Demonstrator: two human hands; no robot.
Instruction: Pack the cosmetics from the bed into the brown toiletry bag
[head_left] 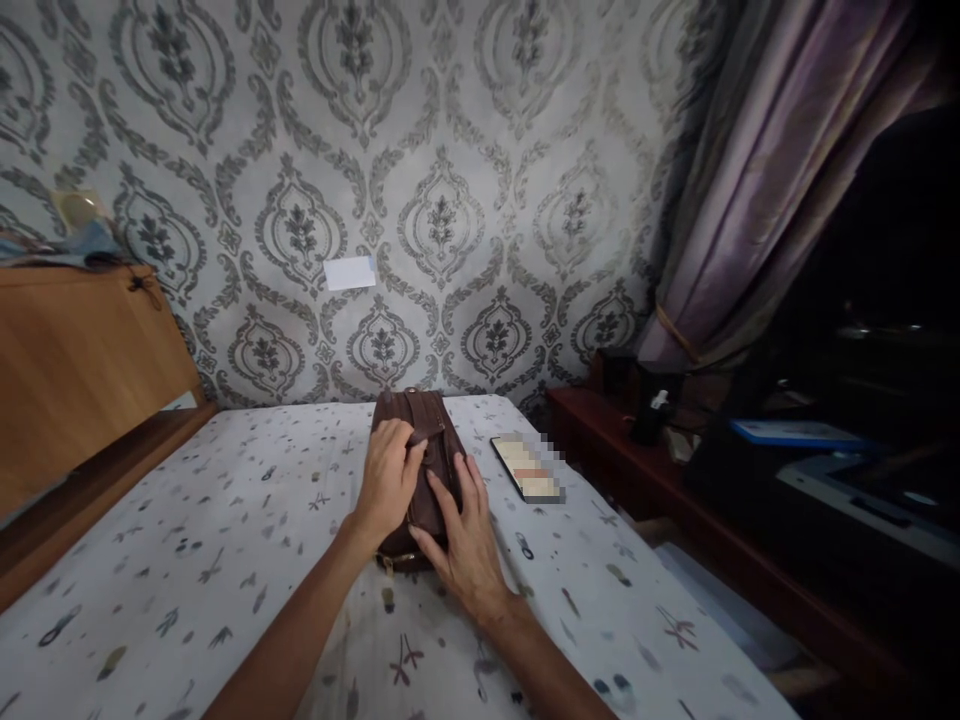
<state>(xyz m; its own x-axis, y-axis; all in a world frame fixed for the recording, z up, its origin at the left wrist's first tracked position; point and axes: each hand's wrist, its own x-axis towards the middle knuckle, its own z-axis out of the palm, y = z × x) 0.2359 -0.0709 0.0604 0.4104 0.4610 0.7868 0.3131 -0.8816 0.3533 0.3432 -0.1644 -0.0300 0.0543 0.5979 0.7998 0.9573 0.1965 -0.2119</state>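
Observation:
A dark brown leather bag (pixel 439 505) with zippers lies on the patterned white bedsheet (pixel 300 560) in front of me. On its upper left part, my left hand (pixel 388 475) has its fingers curled, pinching a dark flap or strap near the middle of the bag. My right hand (pixel 469 540) rests along the bag's right side with the fingers spread, the fingertips touching its surface. A brass-coloured zipper pull (pixel 388 566) hangs at the bag's near end. Part of the bag's front is hidden by both hands.
Right of the bag lies a phone (pixel 517 468), partly pixelated. A wooden headboard (pixel 82 350) borders the bed on the left, patterned wallpaper (pixel 442 220) stands behind. On the right are a reddish-brown wooden ledge (pixel 600 430), a tied purple curtain (pixel 757 200) and a blue-edged object (pixel 799 434).

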